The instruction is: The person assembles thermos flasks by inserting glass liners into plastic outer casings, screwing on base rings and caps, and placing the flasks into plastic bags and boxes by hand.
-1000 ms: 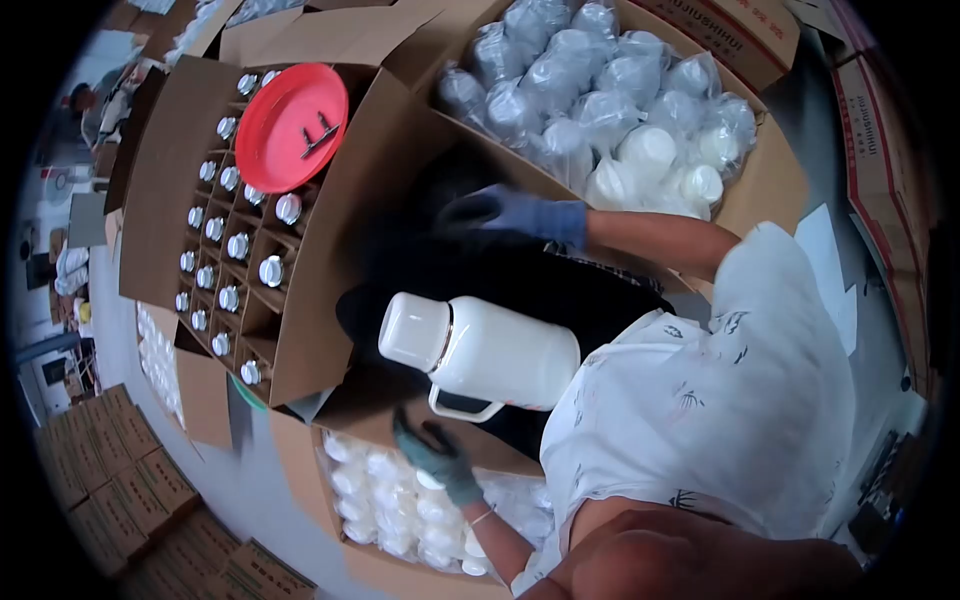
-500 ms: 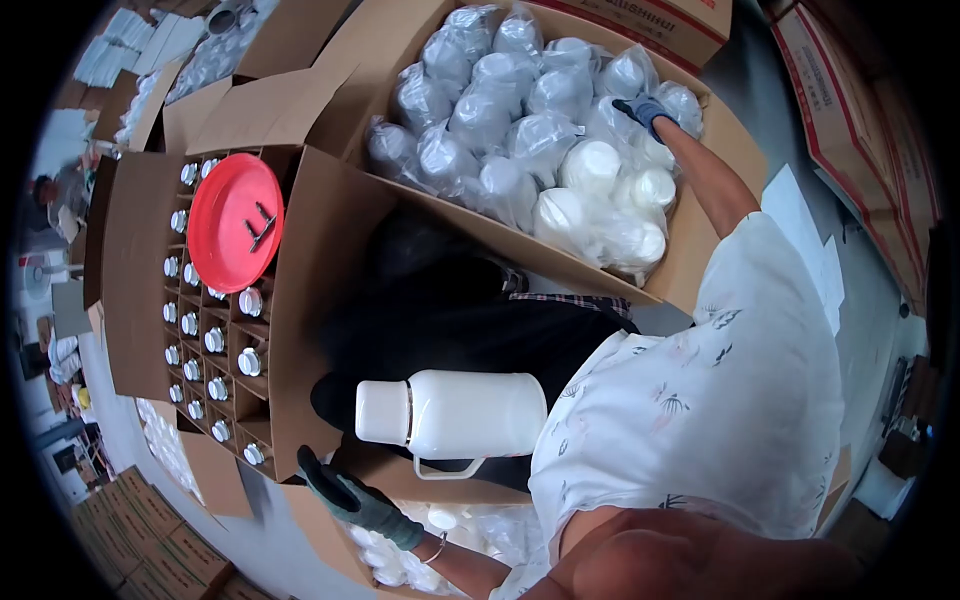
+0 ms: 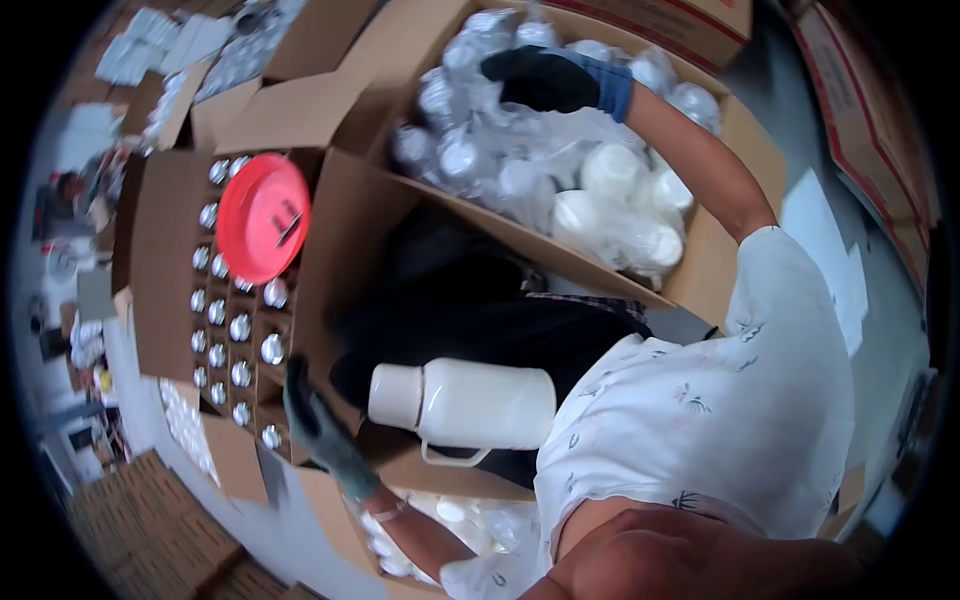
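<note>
The right hand, in a black-palmed glove with a blue cuff, is over the large brown cardboard box packed with white rounded pieces in clear plastic bags; its fingers overlap the bags, and whether they grip one cannot be told. Well apart from it, the left hand, in a grey-green glove with a dark palm, has its fingers stretched out and nothing seen in it, just beside the near edge of a brown cardboard carton with inner dividers; whether it touches that edge is unclear. Round silver-topped pieces stand in the carton's compartments, and a round red plastic dish rests over some of them, with a few small dark metal parts inside. A glossy white vacuum flask with a white cup lid and a side handle lies on its side across the person's dark trousers, between the two hands, its lid towards the divided carton and its base against the white patterned shirt. Below the flask, partly behind the left forearm, another cardboard box holds white pieces in clear plastic.
</note>
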Tool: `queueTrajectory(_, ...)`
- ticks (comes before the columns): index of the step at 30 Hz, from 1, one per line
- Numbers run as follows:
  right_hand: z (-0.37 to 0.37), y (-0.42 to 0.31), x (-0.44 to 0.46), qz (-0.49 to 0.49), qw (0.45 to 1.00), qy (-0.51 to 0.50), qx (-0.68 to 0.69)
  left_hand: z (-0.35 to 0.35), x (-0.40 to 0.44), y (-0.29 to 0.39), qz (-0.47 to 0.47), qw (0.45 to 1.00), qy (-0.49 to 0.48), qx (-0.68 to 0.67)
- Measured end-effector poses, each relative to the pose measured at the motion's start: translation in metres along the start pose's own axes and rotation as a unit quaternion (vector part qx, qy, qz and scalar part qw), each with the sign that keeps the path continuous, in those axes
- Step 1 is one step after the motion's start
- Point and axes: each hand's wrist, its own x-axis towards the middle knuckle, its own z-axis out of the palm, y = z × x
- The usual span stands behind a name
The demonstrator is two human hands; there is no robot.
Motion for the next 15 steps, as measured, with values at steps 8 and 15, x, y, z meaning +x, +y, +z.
queueTrajectory(8,0.263,0.028,0.169,0.038,0.856,-0.389,0.338,0.042,0.065,0.022,0.199,0.968,-0.144,0.051)
queueTrajectory(15,0.351,0.105,0.270,-0.026,0.901,-0.231,0.366,0.068,0.097,-0.006,0.097,0.983,0.048,-0.147)
